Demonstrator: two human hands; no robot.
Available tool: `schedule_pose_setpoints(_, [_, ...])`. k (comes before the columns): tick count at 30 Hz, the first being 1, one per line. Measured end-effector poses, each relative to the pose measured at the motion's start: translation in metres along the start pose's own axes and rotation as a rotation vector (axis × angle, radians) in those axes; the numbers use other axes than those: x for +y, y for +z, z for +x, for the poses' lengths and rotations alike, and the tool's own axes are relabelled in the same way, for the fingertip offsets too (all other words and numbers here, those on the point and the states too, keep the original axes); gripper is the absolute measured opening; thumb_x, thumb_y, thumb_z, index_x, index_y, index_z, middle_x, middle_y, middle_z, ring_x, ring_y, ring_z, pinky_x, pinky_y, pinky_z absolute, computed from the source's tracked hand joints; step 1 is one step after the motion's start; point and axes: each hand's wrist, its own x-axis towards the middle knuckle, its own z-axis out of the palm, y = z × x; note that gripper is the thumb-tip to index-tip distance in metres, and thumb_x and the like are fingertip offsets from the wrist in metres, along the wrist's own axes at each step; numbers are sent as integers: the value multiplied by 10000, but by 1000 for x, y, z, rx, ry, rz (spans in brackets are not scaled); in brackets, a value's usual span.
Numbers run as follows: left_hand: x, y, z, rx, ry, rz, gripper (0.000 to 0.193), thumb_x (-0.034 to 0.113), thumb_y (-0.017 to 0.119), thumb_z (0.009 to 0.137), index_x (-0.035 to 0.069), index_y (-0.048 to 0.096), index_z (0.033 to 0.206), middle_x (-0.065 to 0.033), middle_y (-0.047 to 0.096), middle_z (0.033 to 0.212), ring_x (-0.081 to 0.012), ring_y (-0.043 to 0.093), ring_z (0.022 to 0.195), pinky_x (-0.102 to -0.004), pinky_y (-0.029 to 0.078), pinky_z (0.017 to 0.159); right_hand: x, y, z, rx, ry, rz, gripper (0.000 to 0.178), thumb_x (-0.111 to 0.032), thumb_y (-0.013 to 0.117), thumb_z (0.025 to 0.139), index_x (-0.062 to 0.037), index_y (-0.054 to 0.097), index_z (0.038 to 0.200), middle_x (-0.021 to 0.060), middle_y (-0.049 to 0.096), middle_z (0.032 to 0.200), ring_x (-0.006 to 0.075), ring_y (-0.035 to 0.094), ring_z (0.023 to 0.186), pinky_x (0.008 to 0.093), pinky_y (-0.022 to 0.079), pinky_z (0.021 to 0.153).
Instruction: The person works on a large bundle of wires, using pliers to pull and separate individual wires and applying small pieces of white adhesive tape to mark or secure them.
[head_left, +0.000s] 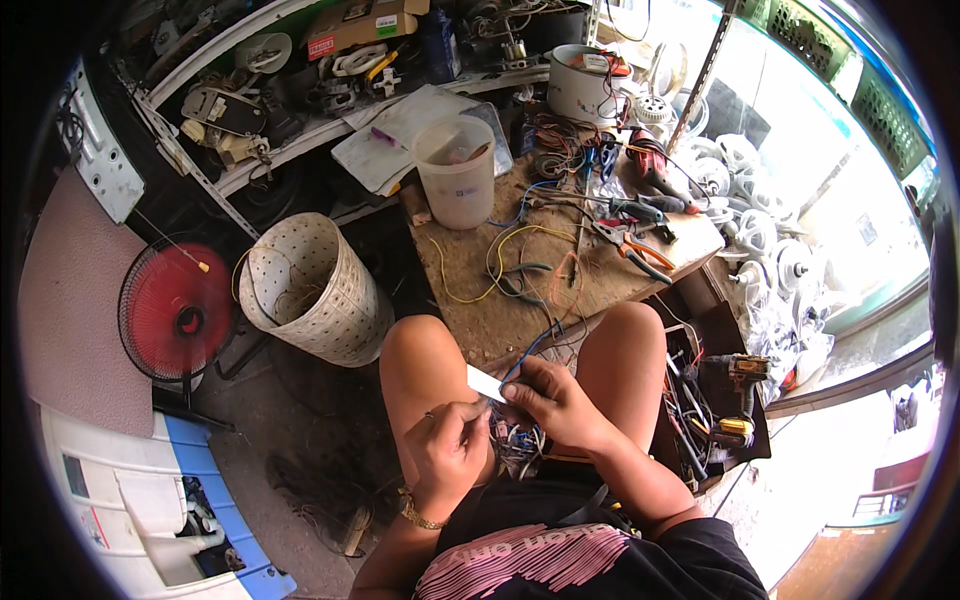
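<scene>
Above my lap, my right hand grips a white flat piece, its thumb pressed on the right end. A blue wire runs from those fingers up toward the workbench. My left hand, with a gold-coloured bracelet on its wrist, is closed in a pinch just below the white piece. Whatever lies between its fingertips is too small to make out. Beneath both hands, between my thighs, sits a tangle of coloured wires and small parts, partly hidden by the hands.
Ahead, a wooden workbench bears orange-handled pliers, loose yellow wire and a translucent bucket. A perforated white bin and red fan stand left. At right, a toolbox holds a yellow-black drill.
</scene>
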Motion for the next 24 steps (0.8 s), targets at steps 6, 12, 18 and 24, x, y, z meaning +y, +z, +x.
schedule_pose_setpoints(6, [-2,-2,-5,-42,9,23,66,13,693,795,-3,629,797,-96,619,657,-183,586,531,-300,435,480,0,-6,-3,-25,58,-14,151,-145,546,972,1,545,1011,-2,568,740,48,489,607,205,390,531])
schedule_pose_setpoints(12, [6,-2,-9,-97,-76,-22,63,13,686,802,-14,631,818,-104,622,661,-186,590,533,-295,450,495,5,-12,-5,22,39,-54,115,-119,537,965,-13,539,920,7,556,682,58,490,562,209,381,491])
schedule_pose_setpoints(18, [7,-4,-12,-101,-102,-27,68,19,681,814,-24,628,822,-101,612,641,-154,586,526,-280,446,484,7,-17,-3,-5,50,-61,137,-143,557,960,-18,542,907,9,579,686,56,497,570,208,387,495])
schedule_pose_setpoints(24, [15,-6,-13,-105,-136,-51,69,10,669,824,-26,614,804,-80,596,618,-98,545,514,-257,419,475,10,-20,-4,18,69,-83,147,-140,559,960,-18,546,879,14,577,682,52,498,573,211,388,491])
